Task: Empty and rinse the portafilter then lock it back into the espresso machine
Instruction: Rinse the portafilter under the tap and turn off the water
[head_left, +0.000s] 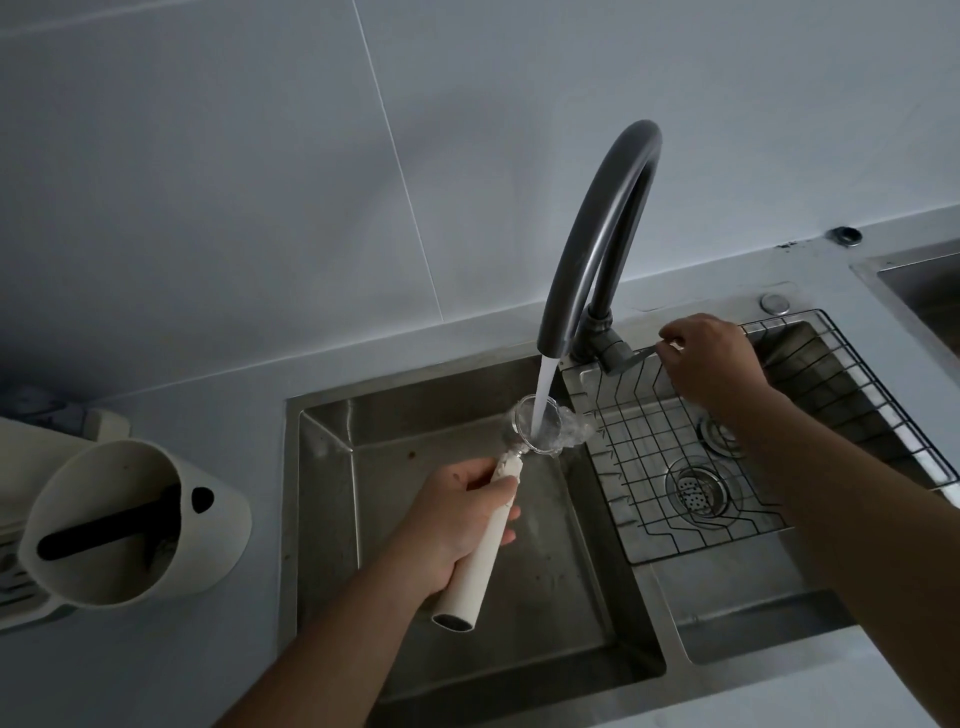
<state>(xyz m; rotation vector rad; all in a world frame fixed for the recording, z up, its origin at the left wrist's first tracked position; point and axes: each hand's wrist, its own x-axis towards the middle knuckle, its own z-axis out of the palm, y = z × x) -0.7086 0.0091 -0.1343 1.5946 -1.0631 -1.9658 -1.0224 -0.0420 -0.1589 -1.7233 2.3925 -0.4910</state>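
Note:
My left hand (457, 519) grips the white handle of the portafilter (467, 587) over the left sink basin. The portafilter's metal basket (530, 423) sits right under the spout of the dark curved faucet (602, 228). Water runs from the spout into the basket and splashes over its rim. My right hand (711, 364) is closed on the faucet lever (641, 354) at the base of the faucet. The espresso machine is out of sight.
A white knock box (130, 525) with a dark bar across it stands on the counter at left. A wire rack (727, 467) lies in the right basin above two drains. The left steel basin (467, 649) lies below the portafilter. Another sink edge (914, 280) shows at far right.

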